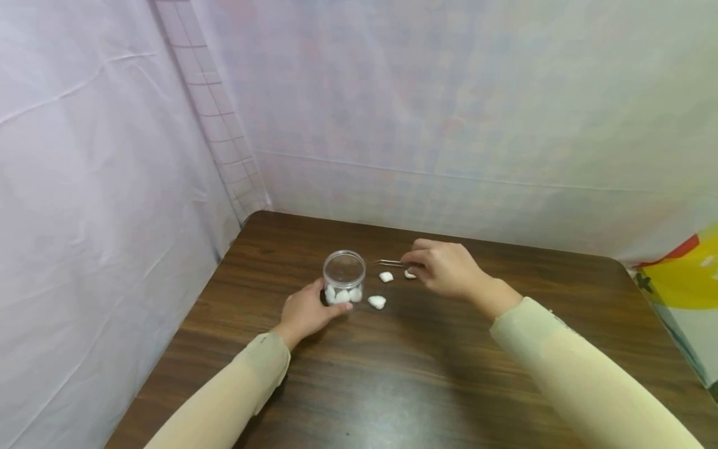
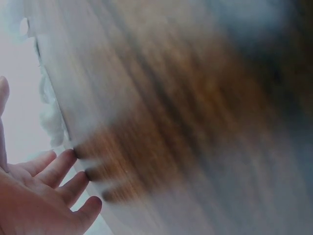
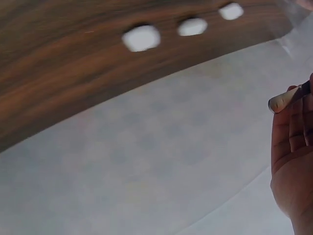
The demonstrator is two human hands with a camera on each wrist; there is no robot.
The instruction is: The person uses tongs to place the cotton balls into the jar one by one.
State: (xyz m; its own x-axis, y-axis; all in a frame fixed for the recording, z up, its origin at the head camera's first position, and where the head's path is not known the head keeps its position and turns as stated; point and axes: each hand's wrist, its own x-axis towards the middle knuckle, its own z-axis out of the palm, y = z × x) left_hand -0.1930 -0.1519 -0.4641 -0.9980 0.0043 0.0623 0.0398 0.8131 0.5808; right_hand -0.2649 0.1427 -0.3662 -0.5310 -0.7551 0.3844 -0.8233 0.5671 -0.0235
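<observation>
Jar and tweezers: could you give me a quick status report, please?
Left hand holds clear jar, white pieces inside. Right hand pinches tweezers. Three white pieces loose on table. Nothing blocking.

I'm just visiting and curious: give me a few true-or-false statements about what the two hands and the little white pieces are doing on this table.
1. The left hand holds the jar. True.
2. The jar is empty. False: white pieces lie inside it at the bottom.
3. The right hand holds tweezers. True.
4. All the white pieces are in the jar. False: three pieces lie loose on the table beside it.
5. The jar has a lid on. False: its top looks open, with no lid in sight.
</observation>
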